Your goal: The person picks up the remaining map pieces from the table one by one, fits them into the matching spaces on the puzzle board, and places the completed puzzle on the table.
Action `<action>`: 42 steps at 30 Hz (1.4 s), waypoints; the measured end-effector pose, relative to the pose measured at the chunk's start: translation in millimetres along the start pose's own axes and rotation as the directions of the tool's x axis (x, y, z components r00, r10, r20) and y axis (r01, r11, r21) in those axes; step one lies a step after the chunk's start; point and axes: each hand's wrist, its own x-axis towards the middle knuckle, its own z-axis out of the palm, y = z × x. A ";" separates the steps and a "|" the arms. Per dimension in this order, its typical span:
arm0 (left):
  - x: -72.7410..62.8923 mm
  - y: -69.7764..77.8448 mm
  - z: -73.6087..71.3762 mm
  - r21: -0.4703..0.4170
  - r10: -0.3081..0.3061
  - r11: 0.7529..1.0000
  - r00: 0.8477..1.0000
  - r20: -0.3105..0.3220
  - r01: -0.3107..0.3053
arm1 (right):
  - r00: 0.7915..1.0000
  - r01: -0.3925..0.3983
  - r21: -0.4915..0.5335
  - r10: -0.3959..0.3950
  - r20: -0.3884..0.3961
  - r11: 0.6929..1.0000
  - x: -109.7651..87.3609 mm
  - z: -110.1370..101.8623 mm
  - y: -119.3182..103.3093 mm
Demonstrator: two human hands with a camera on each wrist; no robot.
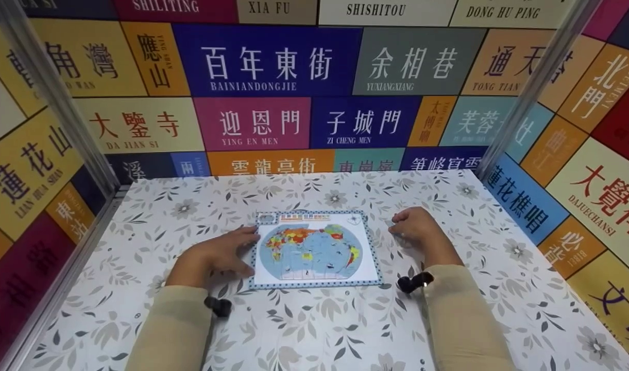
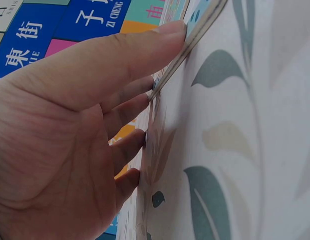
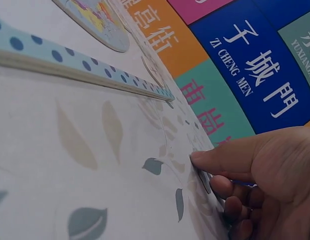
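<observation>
A flat world map board [image 1: 314,252] lies on the table in the head view, its pale blue border dotted with dark spots. Thin lines run across the blue oval of the map. My left hand [image 1: 219,252] is at the board's left edge, fingers and thumb stretched out. In the left wrist view, the thumb [image 2: 167,31] touches the side of the dotted border [image 2: 197,25]. My right hand [image 1: 420,229] rests on the tablecloth, apart from the board's right edge. Its fingers are loosely curled in the right wrist view, with the thumb tip [image 3: 198,159] on the cloth.
A white cloth with grey leaves and flowers [image 1: 314,324] covers the table. Panels with large Chinese characters [image 1: 268,62] stand behind and on both sides, with clear upright strips [image 1: 538,77] at the corners. Dark wrist pieces [image 1: 414,282] sit at both sleeves.
</observation>
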 end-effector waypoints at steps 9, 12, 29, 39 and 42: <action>-0.9 -0.8 -0.8 0.005 0.020 1.000 1.000 0.003 -0.020 | 1.000 0.005 -0.006 -0.005 -0.016 1.000 0.9 1.6 -0.6; -1.0 -0.9 -0.9 -0.005 0.020 1.000 1.000 0.005 -0.020 | 1.000 0.000 -0.007 0.000 -0.009 1.000 0.8 2.2 -1.4; 0.1 -1.6 0.6 0.037 0.047 0.998 0.999 -0.013 -0.046 | 1.000 -0.001 0.004 0.001 0.005 1.000 -0.6 4.8 -4.3; 0.1 -0.6 0.2 0.023 0.023 0.999 1.000 -0.010 -0.022 | 0.999 0.042 0.009 -0.042 0.000 0.999 -2.1 11.3 -16.4; -0.5 -0.3 0.0 0.021 0.025 0.999 1.000 -0.009 -0.025 | 0.998 0.062 0.026 -0.062 -0.004 0.998 -4.0 15.5 -22.1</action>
